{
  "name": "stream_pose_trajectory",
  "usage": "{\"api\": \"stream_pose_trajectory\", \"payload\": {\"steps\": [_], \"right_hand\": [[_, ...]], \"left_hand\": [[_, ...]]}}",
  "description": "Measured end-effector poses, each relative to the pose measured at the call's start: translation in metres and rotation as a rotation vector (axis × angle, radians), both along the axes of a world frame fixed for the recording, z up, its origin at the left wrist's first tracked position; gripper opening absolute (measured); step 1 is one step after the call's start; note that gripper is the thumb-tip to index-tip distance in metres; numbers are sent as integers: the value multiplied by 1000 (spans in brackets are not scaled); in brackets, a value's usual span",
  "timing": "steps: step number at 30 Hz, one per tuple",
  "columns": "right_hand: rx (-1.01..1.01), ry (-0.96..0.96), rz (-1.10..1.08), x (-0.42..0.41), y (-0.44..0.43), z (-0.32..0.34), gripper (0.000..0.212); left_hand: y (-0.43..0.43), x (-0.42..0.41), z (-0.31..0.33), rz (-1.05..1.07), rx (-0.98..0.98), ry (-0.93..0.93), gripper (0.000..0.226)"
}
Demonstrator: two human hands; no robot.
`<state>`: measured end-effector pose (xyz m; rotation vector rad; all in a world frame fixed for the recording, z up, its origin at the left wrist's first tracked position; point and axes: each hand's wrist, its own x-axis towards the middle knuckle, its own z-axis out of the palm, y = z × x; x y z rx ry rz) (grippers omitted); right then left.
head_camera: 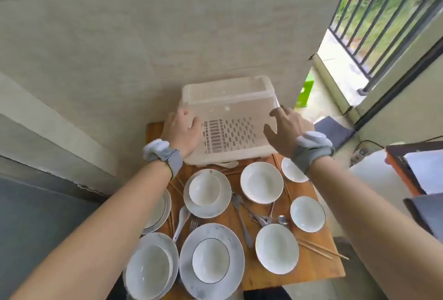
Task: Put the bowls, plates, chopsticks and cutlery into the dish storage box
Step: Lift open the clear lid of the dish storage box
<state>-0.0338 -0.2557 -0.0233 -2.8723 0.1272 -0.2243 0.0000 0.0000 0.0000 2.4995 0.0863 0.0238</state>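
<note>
Lower left of frame: a bowl (pixel 148 273) sits in a plate (pixel 167 244); glazed ceramic, so heavy-ish, slick, chips easily; take w/ thumb on rim, fingers under. Just right, a ceramic spoon (pixel 181 224) lies betw. plates; at bottom centre, a black-rimmed plate (pixel 187 263) carries a small bowl (pixel 211 260).

Centre-left: left hand (pixel 182 132), fingers curled over the left edge of the lid (pixel 230 108) of the dish storage box (pixel 223 158). The box stands at frame centre, on the far end of the wooden table (pixel 316 271), close to the wall; lid over it, only a slotted drain tray (pixel 227 134) visible thru it. Thin translucent plastic: prob. light, flexy, apt to slide on wood; best held at both side edges.

Centre-right: forks (pixel 239 213) & a metal spoon (pixel 282 219) in a loose tangle betw. bowls; stiff, thin, pick up by the handles. Right hand (pixel 287 129) at the lid's right edge, fingers spread & fairly straight; contact w/ the lid can't be told.

Lower right: chopsticks (pixel 321 250) flat on the wood near the table edge; light, prob. roll easily; pinch as a pair.
</note>
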Motion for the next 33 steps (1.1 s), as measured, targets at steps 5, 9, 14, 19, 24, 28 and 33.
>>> {"api": "stream_pose_trajectory", "payload": {"steps": [5,9,14,19,24,28,33], "right_hand": [[142,208,-141,29,-22,-55,67],[354,364,-289,45,-31,-90,91],[553,486,-287,52,-36,-106,77],[607,528,-364,57,-33,-91,57],[596,424,-389,44,-20,-47,63],[588,278,-451,38,-12,-14,76],[589,-83,-368,39,-2,20,78]], "left_hand": [[-15,19,-45,204,-115,229,53],[-18,33,-78,346,-184,351,63],[-20,32,-95,381,-270,379,67],[-13,37,-84,363,-259,399,55],[0,35,-42,325,-189,357,53],[9,38,-9,236,-187,277,41],[13,50,28,92,-267,211,44]]}}
